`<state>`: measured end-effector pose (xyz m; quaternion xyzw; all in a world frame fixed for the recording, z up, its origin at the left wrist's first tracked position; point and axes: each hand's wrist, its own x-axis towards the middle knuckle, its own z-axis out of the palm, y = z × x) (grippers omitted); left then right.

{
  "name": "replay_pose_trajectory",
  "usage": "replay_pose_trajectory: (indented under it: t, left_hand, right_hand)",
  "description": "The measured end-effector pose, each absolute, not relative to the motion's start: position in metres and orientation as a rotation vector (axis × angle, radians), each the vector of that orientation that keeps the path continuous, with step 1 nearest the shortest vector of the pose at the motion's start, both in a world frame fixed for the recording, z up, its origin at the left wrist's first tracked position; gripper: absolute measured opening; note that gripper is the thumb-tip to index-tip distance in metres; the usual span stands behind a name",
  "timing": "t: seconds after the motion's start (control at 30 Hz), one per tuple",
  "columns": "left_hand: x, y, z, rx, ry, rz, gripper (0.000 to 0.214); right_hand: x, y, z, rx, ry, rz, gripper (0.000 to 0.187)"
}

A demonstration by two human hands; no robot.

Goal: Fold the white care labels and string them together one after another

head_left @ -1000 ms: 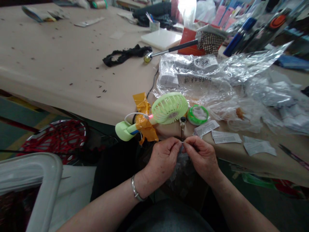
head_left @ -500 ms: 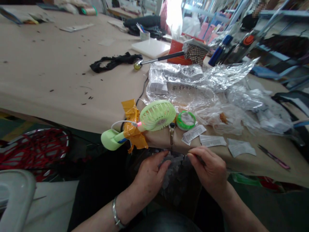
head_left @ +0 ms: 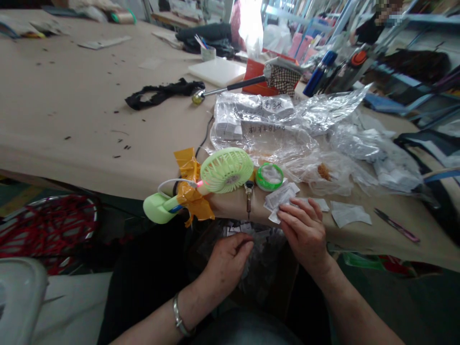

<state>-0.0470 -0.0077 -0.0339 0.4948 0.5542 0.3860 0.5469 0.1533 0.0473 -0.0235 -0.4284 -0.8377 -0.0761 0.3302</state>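
Observation:
My left hand (head_left: 230, 258) is closed over the lap, thumb and forefinger pressed together; anything between them is hidden. My right hand (head_left: 305, 227) lies at the table's edge, its fingers stretched over small printed paper labels (head_left: 282, 197) and touching them; its thumb is hidden. Between the hands and a little farther off, a soldering iron (head_left: 248, 199) sticks out over the edge, thin tip toward me. Below it, many small whitish pieces (head_left: 264, 258) lie in a dark heap on my lap. A green round tub (head_left: 269, 177) with white stuff inside stands beside the iron.
A light green fan (head_left: 227, 170) is fixed to the edge with brown tape (head_left: 194, 206). Clear plastic bags (head_left: 266, 139) with paper bundles lie behind. To the right are another label (head_left: 350, 214) and a pink-handled cutter (head_left: 397, 225). A red-laced basket (head_left: 50, 230) stands at left.
My right hand has moved from its pinch over the lap up onto the labels, its fingers now straighter. My left hand has drawn its fingers together. The view has shifted slightly.

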Motion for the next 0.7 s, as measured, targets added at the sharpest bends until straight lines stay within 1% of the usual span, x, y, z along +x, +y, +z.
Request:
replay_pose_trajectory:
  t: [0.1, 0.2, 0.27, 0.33, 0.4, 0.5, 0.57, 0.63, 0.7]
  left_hand:
    - [-0.035, -0.002, -0.024, 0.860, 1.177, 0.882, 0.014]
    - [-0.023, 0.003, -0.015, 0.435, 0.884, 0.850, 0.028]
    - [-0.016, 0.007, -0.010, 0.251, 0.710, 0.861, 0.032]
    - [-0.010, 0.011, -0.007, 0.184, 0.648, 0.882, 0.026]
    - [-0.006, 0.013, -0.006, 0.175, 0.684, 0.908, 0.017]
    - [-0.003, 0.013, -0.006, 0.204, 0.818, 0.873, 0.009]
    - [-0.003, 0.011, -0.007, 0.246, 0.900, 0.826, 0.011]
    - [-0.004, 0.008, -0.008, 0.287, 0.952, 0.796, 0.014]
    - [-0.004, 0.006, -0.010, 0.309, 0.973, 0.784, 0.015]
  right_hand:
    - [0.156, 0.047, -0.022, -1.051, -2.130, -0.113, 0.019]
    - [0.153, 0.035, -0.016, -0.925, -2.132, 0.020, 0.020]
    - [0.150, 0.022, -0.012, -0.853, -2.172, 0.102, 0.019]
    - [0.147, 0.010, -0.010, -0.812, -2.216, 0.155, 0.019]
    - [0.149, 0.003, -0.010, -0.801, -2.255, 0.178, 0.022]
    - [0.162, 0.008, -0.011, -0.923, -2.249, 0.095, 0.032]
    - [0.174, 0.018, -0.012, -1.106, -2.197, -0.061, 0.039]
    - [0.184, 0.028, -0.013, -1.281, -2.188, -0.212, 0.040]
    - [0.190, 0.033, -0.016, -1.370, -2.220, -0.293, 0.037]
